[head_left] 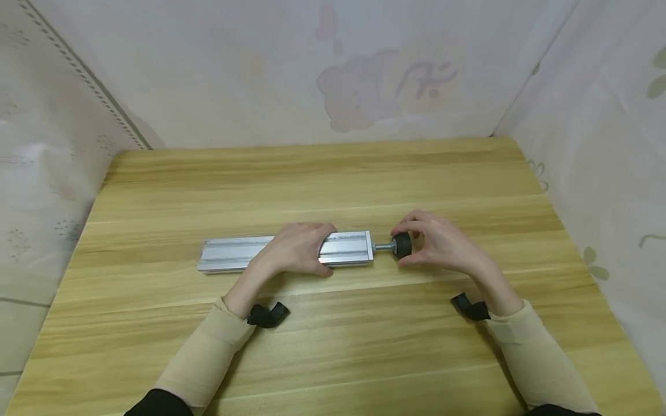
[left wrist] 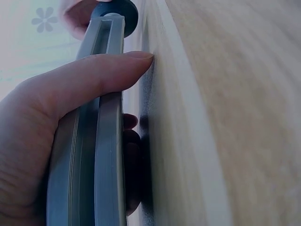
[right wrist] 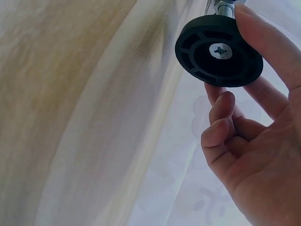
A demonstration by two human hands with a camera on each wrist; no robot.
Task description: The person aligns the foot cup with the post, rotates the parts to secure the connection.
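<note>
A silver aluminium profile (head_left: pixel 346 248) with long grooves lies crosswise on the table. My left hand (head_left: pixel 293 248) grips it from above near its middle; in the left wrist view the thumb (left wrist: pixel 103 75) crosses its grooved side and fingertips show at the other side. From the profile's right end, through a flat end plate (head_left: pixel 369 245), a threaded rod (head_left: pixel 383 247) sticks out to a black round levelling foot (head_left: pixel 402 245). My right hand (head_left: pixel 442 242) pinches the foot's rim between thumb and fingers. A cross-head screw (right wrist: pixel 220 50) sits in the foot's ribbed underside.
The wood-grain table (head_left: pixel 333 352) extends around the work on all sides. Patterned pale cloth (head_left: pixel 234 75) stands behind it and at both sides. A black strap piece (head_left: pixel 267 315) sits at the left wrist, another black piece (head_left: pixel 470 307) at the right.
</note>
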